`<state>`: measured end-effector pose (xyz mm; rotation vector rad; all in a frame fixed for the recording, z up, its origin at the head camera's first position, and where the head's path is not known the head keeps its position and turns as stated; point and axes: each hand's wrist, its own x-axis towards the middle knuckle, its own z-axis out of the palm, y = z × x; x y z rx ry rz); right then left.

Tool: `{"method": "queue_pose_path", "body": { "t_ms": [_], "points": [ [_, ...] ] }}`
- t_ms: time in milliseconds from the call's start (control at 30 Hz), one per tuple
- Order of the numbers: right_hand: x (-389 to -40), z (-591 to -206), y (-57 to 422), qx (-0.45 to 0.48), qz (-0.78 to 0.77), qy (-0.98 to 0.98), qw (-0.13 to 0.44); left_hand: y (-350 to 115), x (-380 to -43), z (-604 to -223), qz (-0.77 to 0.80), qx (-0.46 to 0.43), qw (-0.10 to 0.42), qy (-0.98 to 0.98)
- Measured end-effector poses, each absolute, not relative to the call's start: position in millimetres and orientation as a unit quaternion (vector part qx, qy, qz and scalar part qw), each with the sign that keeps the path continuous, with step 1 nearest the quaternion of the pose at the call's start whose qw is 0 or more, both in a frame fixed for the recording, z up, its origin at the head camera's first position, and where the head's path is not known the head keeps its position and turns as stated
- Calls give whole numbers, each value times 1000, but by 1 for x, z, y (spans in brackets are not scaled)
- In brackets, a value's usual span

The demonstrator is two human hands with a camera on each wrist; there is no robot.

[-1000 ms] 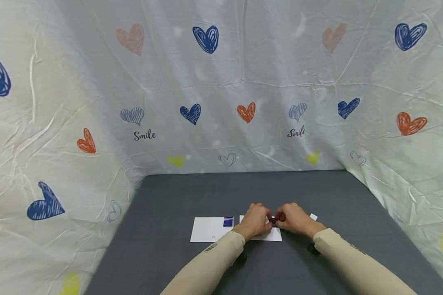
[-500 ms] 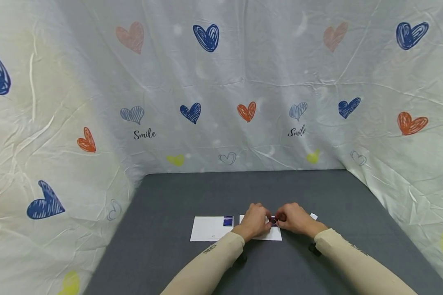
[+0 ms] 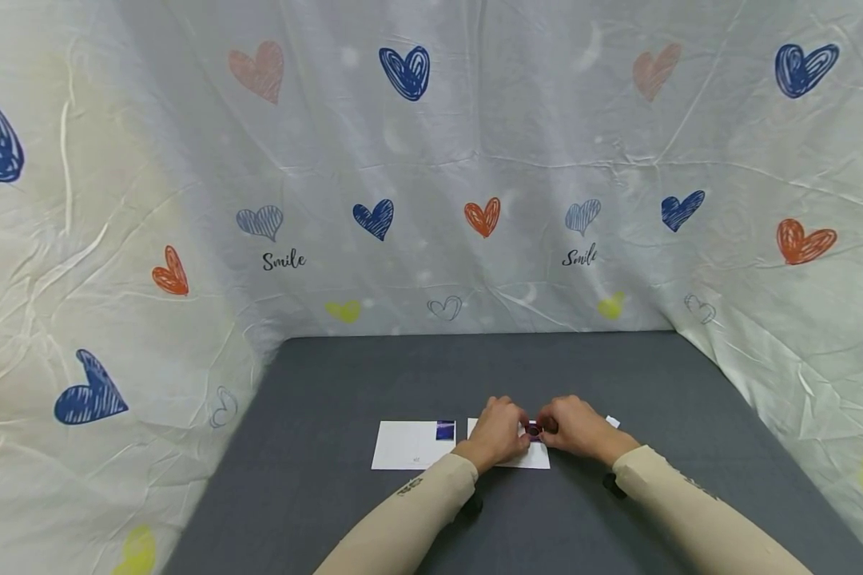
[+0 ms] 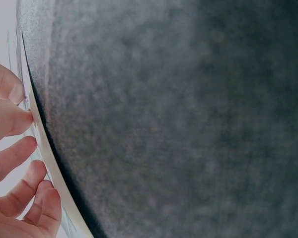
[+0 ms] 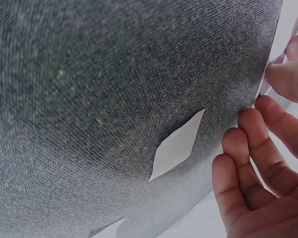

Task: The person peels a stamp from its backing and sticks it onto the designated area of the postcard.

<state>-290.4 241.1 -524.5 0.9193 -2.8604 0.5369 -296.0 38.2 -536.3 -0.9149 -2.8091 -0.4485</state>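
A small dark purple sticker, like a postage stamp, is at the upper right corner of a white paper card. My left hand pinches the sticker's left side between thumb and index finger, while its wrist and palm cover much of the card. From the other side my right hand grips the sticker with thumb and index finger; purple shows at those fingertips in the right wrist view. Its other fingers are loosely bent. Whether the sticker lies fully flat is hidden.
Left of the hands lies another white card bearing a blue-purple sticker at its upper right corner. A small white paper piece lies beyond my right hand on the dark grey table. A heart-printed curtain hangs behind.
Both hands stay at the same corner, with only slight finger movement. The whole head view has shifted slightly; the cards lie where they were.
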Motion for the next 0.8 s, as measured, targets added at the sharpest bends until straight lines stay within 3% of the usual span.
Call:
{"method": "queue_pose_path", "body": {
  "t_ms": [233,467,800],
  "points": [
    [-291,-525,242,305,177,-935,43,38,-299,-542,-147,-312,86,-935],
    [-291,-525,243,304,172,-936,46,44,-330,-592,-159,-312,115,-930],
    [-291,-526,246,323,184,-926,59,44,-327,-590,-156,-308,95,-934]
  ]
}}
